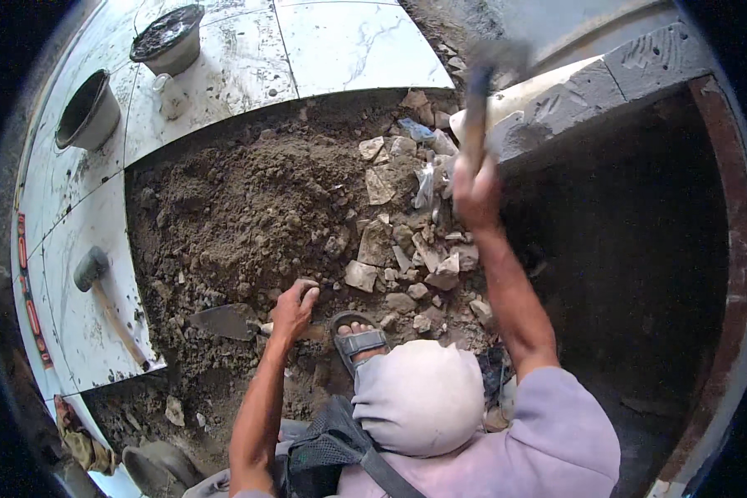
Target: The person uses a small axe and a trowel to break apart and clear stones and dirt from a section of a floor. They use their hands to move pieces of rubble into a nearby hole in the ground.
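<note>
Hammer work above rubble, with clock positions taken from the centre of the view and twelve at its top. The right hand, near one o'clock, is closed firmly around the handle of a hammer; the hammer stands raised towards one o'clock, its head too blurred for the striking face to be told. Pale broken stones lie from the centre out to about four o'clock, beside loose brown soil at ten. The left hand, at eight o'clock, has its fingers partly curled; whether they hold anything, or touch the handle of the trowel beneath, cannot be told. A sandalled foot is planted at six o'clock, close to the stones. Good practice, it is judged, would be to seat each stone on firm soil before striking, let the hammer head fall squarely, and keep the left hand and the toes well outside its path. Strokes near the block ledge at two o'clock probably call for restraint, since its edge could chip and fragments could drop into the dark recess at three.
</note>
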Available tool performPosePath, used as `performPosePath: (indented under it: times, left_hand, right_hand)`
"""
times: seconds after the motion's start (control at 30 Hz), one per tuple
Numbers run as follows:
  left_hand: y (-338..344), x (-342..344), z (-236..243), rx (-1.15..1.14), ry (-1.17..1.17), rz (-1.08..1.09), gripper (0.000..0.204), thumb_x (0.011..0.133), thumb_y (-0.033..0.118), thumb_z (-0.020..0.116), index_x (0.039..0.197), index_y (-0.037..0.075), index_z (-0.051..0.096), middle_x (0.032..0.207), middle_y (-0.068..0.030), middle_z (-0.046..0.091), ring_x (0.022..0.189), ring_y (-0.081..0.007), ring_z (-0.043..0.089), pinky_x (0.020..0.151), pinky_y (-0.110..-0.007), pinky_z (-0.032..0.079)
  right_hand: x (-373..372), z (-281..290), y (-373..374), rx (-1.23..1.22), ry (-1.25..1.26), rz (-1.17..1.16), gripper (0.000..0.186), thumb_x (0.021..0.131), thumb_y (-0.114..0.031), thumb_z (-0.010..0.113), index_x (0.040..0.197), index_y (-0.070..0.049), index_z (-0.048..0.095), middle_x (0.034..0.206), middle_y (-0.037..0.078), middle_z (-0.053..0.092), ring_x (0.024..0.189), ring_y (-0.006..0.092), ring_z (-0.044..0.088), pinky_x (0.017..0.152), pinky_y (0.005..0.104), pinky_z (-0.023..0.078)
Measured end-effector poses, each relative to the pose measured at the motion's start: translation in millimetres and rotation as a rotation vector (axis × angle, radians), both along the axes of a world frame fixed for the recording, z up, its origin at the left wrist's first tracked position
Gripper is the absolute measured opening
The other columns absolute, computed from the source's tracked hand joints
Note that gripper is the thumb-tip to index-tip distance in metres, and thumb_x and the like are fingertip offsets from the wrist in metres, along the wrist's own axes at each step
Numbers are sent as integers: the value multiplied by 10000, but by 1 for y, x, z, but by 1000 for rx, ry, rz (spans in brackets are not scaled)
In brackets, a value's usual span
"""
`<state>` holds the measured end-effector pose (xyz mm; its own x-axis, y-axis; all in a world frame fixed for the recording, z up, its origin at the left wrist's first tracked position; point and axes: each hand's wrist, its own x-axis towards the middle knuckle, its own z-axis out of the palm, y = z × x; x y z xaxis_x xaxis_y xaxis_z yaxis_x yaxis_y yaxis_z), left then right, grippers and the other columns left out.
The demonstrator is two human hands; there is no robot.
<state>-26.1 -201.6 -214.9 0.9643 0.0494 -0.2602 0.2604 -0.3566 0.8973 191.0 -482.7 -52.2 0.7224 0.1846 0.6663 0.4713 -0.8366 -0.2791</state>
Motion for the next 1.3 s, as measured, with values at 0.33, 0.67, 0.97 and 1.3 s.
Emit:
performPosePath:
  times: [0.33, 0.67, 0.97, 1.3]
  left_hand:
    - [-12, -1, 14, 44, 11, -10, 229, 895, 236, 564, 1018, 52, 623, 908, -174, 652, 857, -327, 634, 756, -382, 481]
    - [-23, -7, 12, -33, 59, 24, 226, 852, 226, 634, 918, 17, 581, 793, -162, 651, 726, -276, 638, 674, -376, 483]
    - [-18, -4, 25, -103, 69, -62, 231, 856, 222, 627, 910, 0, 600, 749, -157, 644, 685, -222, 618, 650, -347, 469]
    - [-17, -2, 26, -55, 82, -33, 274, 846, 251, 642, 910, 13, 523, 735, -151, 631, 688, -255, 620, 665, -348, 478]
  right_hand:
    - [130, -138, -22, 110, 910, -201, 463, 790, -157, 556, 1185, 46, 426, 799, 249, 605, 734, 359, 603, 651, 453, 485]
    - [113, -78, -20, 334, 89, -174, 365, 924, -292, 489, 1083, 12, 362, 770, 348, 579, 770, 518, 580, 604, 571, 435]
    - [116, -138, -30, 71, 967, -254, 440, 783, -202, 555, 1098, 103, 516, 890, 303, 622, 902, 388, 624, 789, 467, 473]
    - [113, -106, -21, -215, 1283, -182, 474, 840, -296, 541, 1154, 42, 432, 853, 271, 615, 795, 421, 607, 686, 475, 479]
